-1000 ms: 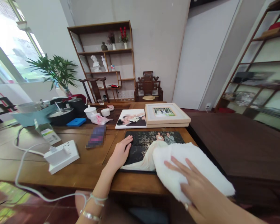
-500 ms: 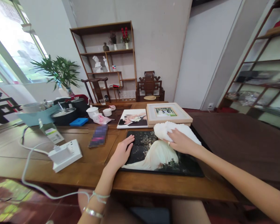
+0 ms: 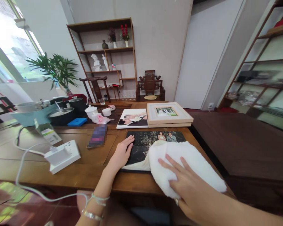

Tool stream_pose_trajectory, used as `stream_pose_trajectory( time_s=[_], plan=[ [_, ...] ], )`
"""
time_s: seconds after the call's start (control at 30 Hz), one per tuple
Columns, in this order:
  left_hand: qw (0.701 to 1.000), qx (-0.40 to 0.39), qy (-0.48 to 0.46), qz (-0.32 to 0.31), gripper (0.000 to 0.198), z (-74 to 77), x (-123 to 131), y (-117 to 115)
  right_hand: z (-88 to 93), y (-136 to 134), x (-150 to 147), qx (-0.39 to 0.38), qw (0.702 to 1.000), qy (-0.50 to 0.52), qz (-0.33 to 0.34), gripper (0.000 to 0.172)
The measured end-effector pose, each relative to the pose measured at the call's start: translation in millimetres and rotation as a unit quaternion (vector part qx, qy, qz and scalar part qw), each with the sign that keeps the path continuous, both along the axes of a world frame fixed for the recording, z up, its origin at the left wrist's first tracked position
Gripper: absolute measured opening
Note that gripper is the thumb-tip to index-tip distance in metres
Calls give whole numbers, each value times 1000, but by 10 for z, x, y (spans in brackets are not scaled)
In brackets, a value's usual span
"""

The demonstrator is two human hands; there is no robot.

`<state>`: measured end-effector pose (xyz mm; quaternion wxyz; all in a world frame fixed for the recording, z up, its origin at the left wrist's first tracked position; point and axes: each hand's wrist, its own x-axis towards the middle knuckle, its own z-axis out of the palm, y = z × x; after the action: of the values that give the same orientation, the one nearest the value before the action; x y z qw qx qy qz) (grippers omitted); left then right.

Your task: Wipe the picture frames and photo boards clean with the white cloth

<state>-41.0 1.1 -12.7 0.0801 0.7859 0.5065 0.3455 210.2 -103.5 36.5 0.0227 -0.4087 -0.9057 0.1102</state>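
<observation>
A large dark wedding photo print (image 3: 153,141) lies flat near the front edge of the wooden table (image 3: 89,175). My left hand (image 3: 121,153) rests flat on the print's left edge with fingers stretched out. My right hand (image 3: 181,179) lies open, fingers spread, pressing on a white fluffy towel (image 3: 191,160) that covers the print's near right part. Two people in the picture still show at the print's far side.
Behind the print lie a smaller photo print (image 3: 133,119) and a light framed photo (image 3: 168,113). To the left are a white power strip with cable (image 3: 62,155), a small box (image 3: 48,133), a blue tub (image 3: 34,114), pots and cups. A dark bench (image 3: 238,138) stands at right.
My right hand slid the towel from the near edge up to the far side of the print, then back down to the near right part. My left hand stayed on the left edge.
</observation>
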Motion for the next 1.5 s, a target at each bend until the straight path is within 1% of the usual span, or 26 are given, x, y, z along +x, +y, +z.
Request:
stream_pose_trajectory(
  time_s=[0.07,0.13,0.23,0.37,0.47,0.53,0.6,0.7,0.8,0.87,0.9,0.93,1.0,1.07,1.13,1.23,1.3,1.4,1.5],
  plan=[
    [1000,-3,4,-1,34,1,-2,0,-6,8,-10,6,1000,10,6,26],
    [1000,-4,0,-2,34,0,-3,-1,-8,146,-4,18,1000,20,4,29],
    [1000,-4,-14,-7,33,1,-7,-5,-23,513,19,55,998,28,1,30],
    [1000,-11,-17,-9,33,17,-10,-15,-91,1061,73,120,992,33,6,28],
    [1000,-16,-14,-3,33,28,-8,-20,-130,1319,115,146,989,34,-17,31],
    [1000,-17,-16,1,33,28,-7,-21,-129,1334,123,140,990,24,-26,31],
    [1000,-17,-17,3,33,24,-6,-18,-110,1197,105,122,992,16,-22,30],
    [1000,-15,-14,1,34,16,-3,-11,-78,755,34,83,996,25,-5,33],
    [1000,-18,-9,2,35,15,3,-6,-61,261,-50,38,999,35,16,29],
    [1000,-23,-3,3,36,18,6,-5,-54,60,-88,24,998,40,35,26],
    [1000,-24,-1,2,37,19,5,-6,-50,23,-100,20,998,41,43,26],
    [1000,-25,1,1,37,20,4,-7,-45,33,-106,18,998,43,48,26],
    [1000,-22,1,-1,37,17,-1,-8,-37,175,-109,21,998,48,43,30],
    [1000,-17,0,-3,36,13,-5,-9,-33,436,-104,38,998,47,25,34],
    [1000,-14,-1,-3,35,11,-5,-10,-36,740,-97,69,997,36,8,34],
    [1000,-18,-3,-1,36,17,-1,-13,-41,1140,-81,111,994,17,-3,28],
    [1000,-22,-3,0,36,23,1,-16,-41,1316,-72,122,992,14,-9,25],
    [1000,-25,-5,0,37,25,1,-19,-40,1431,-80,125,992,15,-23,26],
    [1000,-23,-10,2,36,19,-1,-17,-39,1370,-135,123,992,10,-35,27]
  ],
)
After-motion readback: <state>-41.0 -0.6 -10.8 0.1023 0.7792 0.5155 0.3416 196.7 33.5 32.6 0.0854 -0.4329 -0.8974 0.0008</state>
